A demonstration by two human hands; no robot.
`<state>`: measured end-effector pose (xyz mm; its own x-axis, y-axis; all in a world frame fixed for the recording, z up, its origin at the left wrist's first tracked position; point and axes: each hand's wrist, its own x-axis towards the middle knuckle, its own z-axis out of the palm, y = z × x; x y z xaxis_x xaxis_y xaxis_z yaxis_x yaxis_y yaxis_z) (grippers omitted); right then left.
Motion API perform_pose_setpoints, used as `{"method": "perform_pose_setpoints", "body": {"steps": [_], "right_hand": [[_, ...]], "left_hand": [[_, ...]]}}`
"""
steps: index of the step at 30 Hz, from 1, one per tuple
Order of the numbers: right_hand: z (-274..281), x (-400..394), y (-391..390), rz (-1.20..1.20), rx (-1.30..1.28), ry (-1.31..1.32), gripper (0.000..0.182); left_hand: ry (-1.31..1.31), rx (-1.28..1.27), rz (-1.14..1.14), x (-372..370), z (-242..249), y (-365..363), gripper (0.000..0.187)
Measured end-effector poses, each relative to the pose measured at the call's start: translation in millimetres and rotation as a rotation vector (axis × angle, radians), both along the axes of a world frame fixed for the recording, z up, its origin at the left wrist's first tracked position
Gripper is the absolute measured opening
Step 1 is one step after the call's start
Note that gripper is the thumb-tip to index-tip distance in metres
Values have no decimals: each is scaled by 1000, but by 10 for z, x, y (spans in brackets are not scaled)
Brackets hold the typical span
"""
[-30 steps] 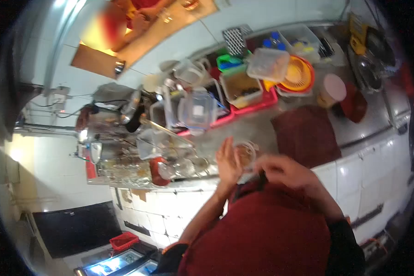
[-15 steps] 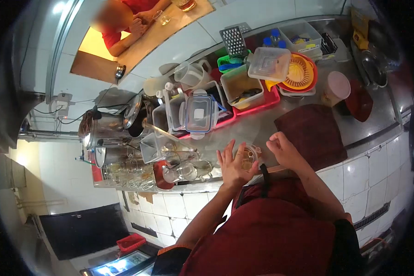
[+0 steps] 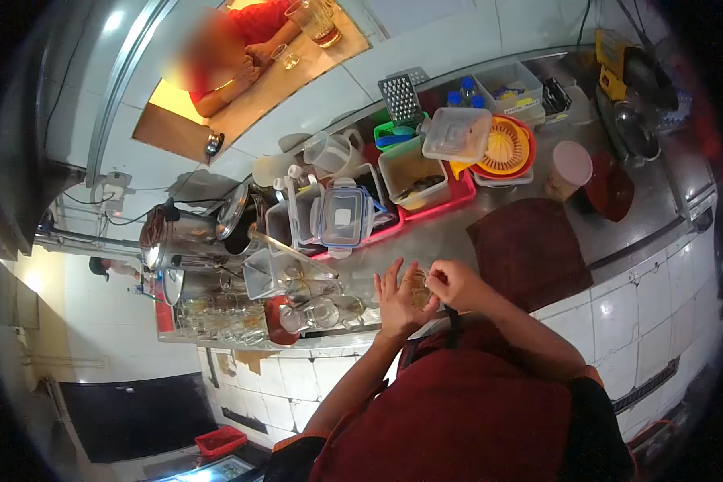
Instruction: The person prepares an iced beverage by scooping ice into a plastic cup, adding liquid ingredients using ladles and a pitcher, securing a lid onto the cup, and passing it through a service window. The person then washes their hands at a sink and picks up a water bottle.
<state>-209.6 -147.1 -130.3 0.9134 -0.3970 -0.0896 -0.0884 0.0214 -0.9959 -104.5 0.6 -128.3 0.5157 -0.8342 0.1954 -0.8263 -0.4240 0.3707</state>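
Observation:
My left hand (image 3: 402, 304) is open, fingers spread and pointing away from me, beside a small clear round container (image 3: 420, 291) at the counter's front edge. Over the right side of that container, my right hand (image 3: 456, 285) is closed in a pinch, its fingertips close to the left thumb. I cannot tell what the pinch holds. Both hands partly cover the container. Right of them lies a dark red folded cloth (image 3: 530, 253). A glass jug (image 3: 325, 312) rests on its side left of my left hand.
Behind my hands stand a clip-lid box (image 3: 345, 217), an open tub (image 3: 414, 173), a grater (image 3: 399, 99) and a yellow citrus juicer (image 3: 506, 146). Several glasses (image 3: 225, 309) crowd the left end. A pink-lidded tub (image 3: 570, 166) sits right. Another person's hands (image 3: 253, 68) rest beyond the hatch.
My right hand has moved left, in over the clear container and near my left hand, which stays spread. The view has shifted slightly, and another person's capped head shows at far left.

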Motion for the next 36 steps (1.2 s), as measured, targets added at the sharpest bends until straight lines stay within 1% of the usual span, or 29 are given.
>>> {"method": "perform_pose_setpoints", "body": {"steps": [1, 2, 4, 6, 8, 11, 13, 15, 17, 19, 21, 22, 26, 28, 29, 31, 32, 33, 34, 36], "right_hand": [[115, -11, 25, -44, -171, 31, 22], [212, -21, 38, -43, -215, 117, 23], [193, -36, 36, -43, -246, 133, 24], [149, -12, 49, -42, -267, 142, 25], [113, 1, 50, -31, -228, 155, 25], [188, -21, 68, 1, -266, 134, 26], [111, -13, 110, -26, -255, 117, 27], [87, -39, 139, -37, -239, 85, 28], [119, -15, 160, -49, -204, 122, 27], [142, -59, 130, -48, -250, 142, 27], [249, -33, 167, -110, -393, 210, 28], [346, -27, 184, -152, -467, 193, 26], [210, 21, 146, -147, -468, 194, 27], [170, 28, 71, -16, -218, 229, 31], [141, 23, 31, -10, -218, 227, 31], [82, 11, -66, 111, -76, 191, 34], [47, 12, -65, 140, -25, 189, 33], [-40, 26, -49, 147, -21, 197, 33], [-115, 61, -37, 121, -158, 59, 32], [-211, 22, -37, 106, -205, 9, 31]], "left_hand": [[8, -13, 4, -4, 7, 2, 83], [23, -3, 1, -4, 15, 8, 85], [18, 5, -13, 9, -9, 12, 89], [14, -2, -19, 17, -11, 14, 89], [12, -4, -24, 24, 0, 20, 90], [23, 0, -32, 24, 54, 54, 90], [52, 2, -41, 15, 95, 11, 90], [74, -21, -57, -26, 36, -65, 89], [68, -38, -30, 74, 88, 68, 89], [99, 4, -40, 36, 100, 18, 90], [94, 9, -34, 39, 76, 27, 90], [83, 1, -26, 46, 53, 37, 89], [87, -2, -25, 28, 68, 21, 87], [89, -18, -21, 26, 60, 18, 87], [90, -31, -22, 27, 60, 25, 86], [92, -40, -14, 23, 91, 12, 85], [99, -46, -8, 7, 99, 11, 85], [107, -42, -1, 0, 102, 19, 85], [103, -58, -2, 19, 101, 10, 84], [86, -75, 15, 11, 30, 13, 81]]}}
